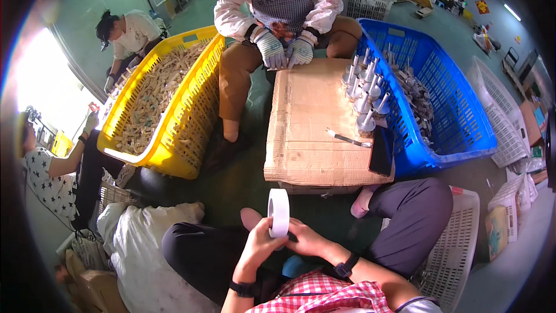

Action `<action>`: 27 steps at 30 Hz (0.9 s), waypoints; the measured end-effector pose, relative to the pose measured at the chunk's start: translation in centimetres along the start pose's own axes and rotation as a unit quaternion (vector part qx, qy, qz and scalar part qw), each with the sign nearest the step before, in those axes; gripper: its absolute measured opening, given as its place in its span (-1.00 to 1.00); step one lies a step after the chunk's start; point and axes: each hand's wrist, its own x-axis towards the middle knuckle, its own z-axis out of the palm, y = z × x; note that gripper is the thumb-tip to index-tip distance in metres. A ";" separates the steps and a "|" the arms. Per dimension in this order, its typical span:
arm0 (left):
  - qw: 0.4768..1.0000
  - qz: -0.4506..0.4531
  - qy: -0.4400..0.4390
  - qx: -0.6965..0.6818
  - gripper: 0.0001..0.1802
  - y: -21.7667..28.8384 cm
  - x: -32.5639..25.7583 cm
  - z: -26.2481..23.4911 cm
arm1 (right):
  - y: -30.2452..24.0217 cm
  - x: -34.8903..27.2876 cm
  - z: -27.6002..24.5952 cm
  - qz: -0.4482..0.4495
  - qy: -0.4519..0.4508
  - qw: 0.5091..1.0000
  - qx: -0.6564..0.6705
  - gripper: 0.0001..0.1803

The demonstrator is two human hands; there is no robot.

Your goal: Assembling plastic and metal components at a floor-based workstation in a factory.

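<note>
A wide roll of white tape (280,213) stands upright over my lap, with my left hand (259,244) closed round its lower left side. My right hand (307,239) is closed at the roll's lower right edge. Some of its fingertips are hidden there. In front of my knees is a cardboard-topped work surface (307,122). Several metal pieces with upright rods (366,95) stand along its right side. A slim utility knife (349,138) and a black phone (381,150) lie at its near right.
A yellow crate (205,116) of small tan pieces stands left, a blue crate (457,110) of metal parts right. Across the surface sits a person with gloved hands (284,50). White sacking (156,249) lies left of my knee; a white crate (452,255) is behind my right leg.
</note>
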 end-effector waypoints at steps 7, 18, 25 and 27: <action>1.000 0.006 -0.009 -0.022 -0.51 1.7 -3.0 -1.0 | 1.3 -1.2 -0.8 0.065 0.082 0.970 0.220 -0.71; 0.986 0.077 -0.050 0.139 -0.67 -1.0 -1.9 -0.6 | 1.7 2.5 0.4 0.256 0.055 0.836 0.482 -0.17; 0.969 0.104 -0.108 0.197 -0.60 -1.3 -1.4 -0.9 | 3.4 2.5 0.6 0.317 0.038 0.805 0.501 -0.21; 0.993 -0.016 -0.094 0.075 -0.62 -1.3 -1.7 -1.7 | 1.8 2.8 0.8 0.271 0.051 0.844 0.459 -0.23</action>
